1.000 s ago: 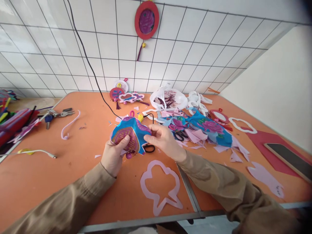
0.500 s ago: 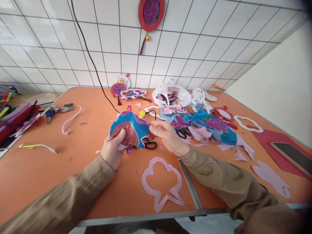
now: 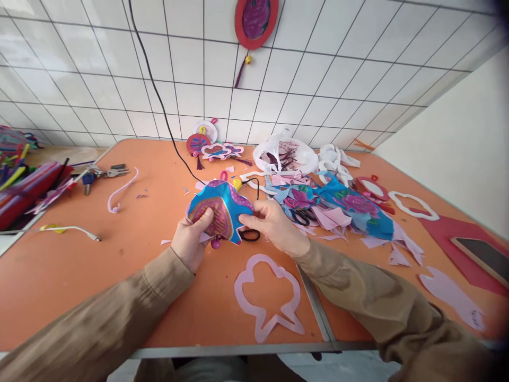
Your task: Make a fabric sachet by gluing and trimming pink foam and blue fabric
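Note:
Both my hands hold a blue and purple patterned fabric cutout (image 3: 222,204) above the orange table (image 3: 119,249). My left hand (image 3: 193,239) grips its lower left edge, thumb on the front. My right hand (image 3: 272,223) pinches its right edge with thumb and fingers. A small pink bead (image 3: 216,244) hangs under the cutout. Black scissors (image 3: 249,234) lie on the table just beneath, between my hands. A pale pink foam outline frame (image 3: 267,294) lies flat in front of my right wrist.
A heap of blue floral fabric and pink scraps (image 3: 342,207) and a white plastic bag (image 3: 284,154) lie at right. Keys (image 3: 99,172), a pink pipe cleaner (image 3: 121,191) and a white cable (image 3: 67,231) lie at left. A black cord (image 3: 159,95) runs down the tiled wall.
My right hand let go of the cutout's right edge half a second ago and has now pinched it again. The view has shifted slightly, and the cutout stays in my left hand.

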`<state>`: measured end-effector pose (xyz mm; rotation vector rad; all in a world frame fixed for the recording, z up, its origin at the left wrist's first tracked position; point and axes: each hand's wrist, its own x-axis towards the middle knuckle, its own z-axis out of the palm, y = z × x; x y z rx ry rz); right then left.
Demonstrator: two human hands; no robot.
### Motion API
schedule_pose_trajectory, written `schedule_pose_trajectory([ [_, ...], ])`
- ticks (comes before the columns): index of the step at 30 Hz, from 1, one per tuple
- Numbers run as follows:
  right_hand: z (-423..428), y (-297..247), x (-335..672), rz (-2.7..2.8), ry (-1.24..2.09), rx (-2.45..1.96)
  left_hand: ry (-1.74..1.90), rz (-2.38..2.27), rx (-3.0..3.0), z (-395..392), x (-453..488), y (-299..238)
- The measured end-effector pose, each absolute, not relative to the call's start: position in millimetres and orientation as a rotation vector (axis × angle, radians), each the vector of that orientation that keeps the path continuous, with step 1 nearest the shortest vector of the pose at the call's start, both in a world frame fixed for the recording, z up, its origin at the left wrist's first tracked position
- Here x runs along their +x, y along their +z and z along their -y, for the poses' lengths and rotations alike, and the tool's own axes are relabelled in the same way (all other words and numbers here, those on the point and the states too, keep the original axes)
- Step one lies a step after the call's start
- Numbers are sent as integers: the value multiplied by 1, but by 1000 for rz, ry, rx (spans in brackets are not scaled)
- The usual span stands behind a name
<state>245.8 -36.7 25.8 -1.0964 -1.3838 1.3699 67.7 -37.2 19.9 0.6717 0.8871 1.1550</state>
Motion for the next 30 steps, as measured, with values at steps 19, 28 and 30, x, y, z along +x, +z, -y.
schedule_pose_trajectory([
  [19, 41, 30, 241, 1547, 1020, -1011, 1103, -802, 1169, 41, 58, 26],
  [28, 51, 29, 235, 1592, 1036, -1063, 1170, -880, 1181, 43, 55, 24],
  [30, 51, 28, 235, 1571, 1022, -1076, 1170, -861, 1156, 42, 54, 20],
])
